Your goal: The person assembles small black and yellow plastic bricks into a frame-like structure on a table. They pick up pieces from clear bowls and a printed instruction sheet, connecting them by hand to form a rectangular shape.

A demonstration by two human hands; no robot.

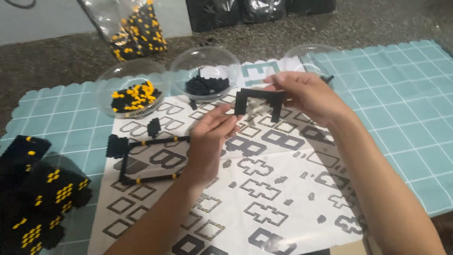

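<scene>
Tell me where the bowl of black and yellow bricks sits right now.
In the head view, the clear bowl of black and yellow bricks sits upper left on the teal mat, just left of the bowl of black bricks.

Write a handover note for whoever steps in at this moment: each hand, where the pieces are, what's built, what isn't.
Right hand grips the black arch-shaped brick piece from the top, above the instruction sheet.
Left hand is open, fingertips at the arch's left leg.
Built: a black frame with yellow bands on the sheet; black-and-yellow blocks at far left.
Loose bricks remain in the bowls.
</scene>
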